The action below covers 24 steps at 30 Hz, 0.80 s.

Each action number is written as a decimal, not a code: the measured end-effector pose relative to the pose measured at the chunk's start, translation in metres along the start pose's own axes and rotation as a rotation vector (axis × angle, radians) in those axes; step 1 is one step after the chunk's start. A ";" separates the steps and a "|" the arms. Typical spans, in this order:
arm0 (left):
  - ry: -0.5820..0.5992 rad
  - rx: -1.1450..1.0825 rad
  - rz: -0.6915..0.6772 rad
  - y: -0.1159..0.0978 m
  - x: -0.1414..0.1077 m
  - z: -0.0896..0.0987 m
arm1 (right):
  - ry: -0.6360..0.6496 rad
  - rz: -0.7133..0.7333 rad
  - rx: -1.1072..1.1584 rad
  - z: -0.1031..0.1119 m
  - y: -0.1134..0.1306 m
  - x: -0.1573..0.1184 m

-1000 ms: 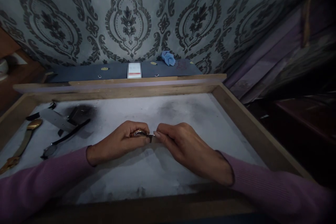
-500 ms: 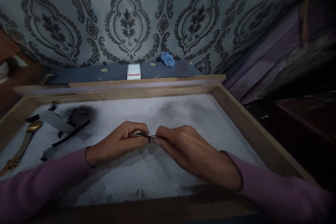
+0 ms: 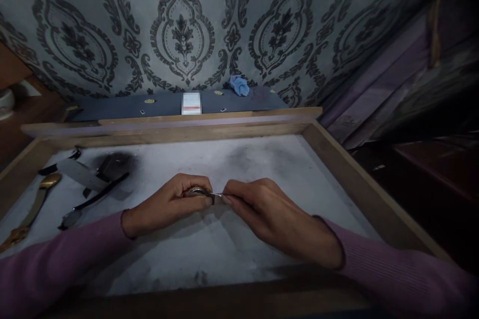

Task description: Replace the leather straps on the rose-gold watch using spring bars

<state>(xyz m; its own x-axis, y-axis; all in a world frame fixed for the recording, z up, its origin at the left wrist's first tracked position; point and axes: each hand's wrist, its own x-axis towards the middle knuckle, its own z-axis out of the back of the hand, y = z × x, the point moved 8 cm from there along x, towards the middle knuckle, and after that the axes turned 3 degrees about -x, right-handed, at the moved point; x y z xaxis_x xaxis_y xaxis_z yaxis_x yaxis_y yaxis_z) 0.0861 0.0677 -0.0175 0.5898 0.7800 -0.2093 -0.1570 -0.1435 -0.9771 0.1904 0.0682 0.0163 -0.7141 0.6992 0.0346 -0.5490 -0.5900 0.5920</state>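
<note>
Between the thumb and fingers of my left hand (image 3: 174, 199) is a round metal watch (image 3: 197, 191), seen edge-on. A short dark piece, perhaps part of its strap, shows beside my left thumb tip. My right hand (image 3: 269, 214) pinches a thin metal tool (image 3: 217, 194); its tip meets the watch's right edge, and its rear is hidden in my fingers. Both hands are above the white surface (image 3: 179, 264) of a shallow wooden tray. To the left lie a gold watch (image 3: 49, 180) and a dark-strapped watch (image 3: 71, 219).
Black and grey strap pieces (image 3: 80, 174) lie at the tray's back left. Its raised wooden rim (image 3: 337, 159) runs along the sides and back. Behind it, a small white box (image 3: 191, 103) and a crumpled blue cloth (image 3: 239, 85) rest on a dark ledge by the patterned wall.
Both hands keep almost the same place and grip. The thin tool at the watch's edge has tilted slightly.
</note>
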 end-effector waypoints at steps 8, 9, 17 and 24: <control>0.010 -0.029 -0.007 -0.001 0.000 0.000 | -0.014 0.004 0.003 0.001 0.000 0.001; 0.010 -0.029 -0.006 0.000 0.000 0.000 | -0.010 0.002 0.002 0.001 0.000 0.001; 0.013 -0.026 -0.006 -0.001 -0.001 -0.001 | 0.002 0.012 0.009 0.001 0.000 0.001; 0.006 -0.021 -0.012 -0.001 -0.001 0.001 | 0.003 0.004 -0.008 -0.001 -0.001 0.001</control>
<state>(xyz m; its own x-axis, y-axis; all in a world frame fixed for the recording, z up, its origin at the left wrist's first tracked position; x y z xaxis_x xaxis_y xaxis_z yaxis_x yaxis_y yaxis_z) 0.0853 0.0675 -0.0168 0.5963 0.7782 -0.1972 -0.1331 -0.1465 -0.9802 0.1898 0.0696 0.0147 -0.7177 0.6955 0.0346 -0.5495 -0.5962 0.5853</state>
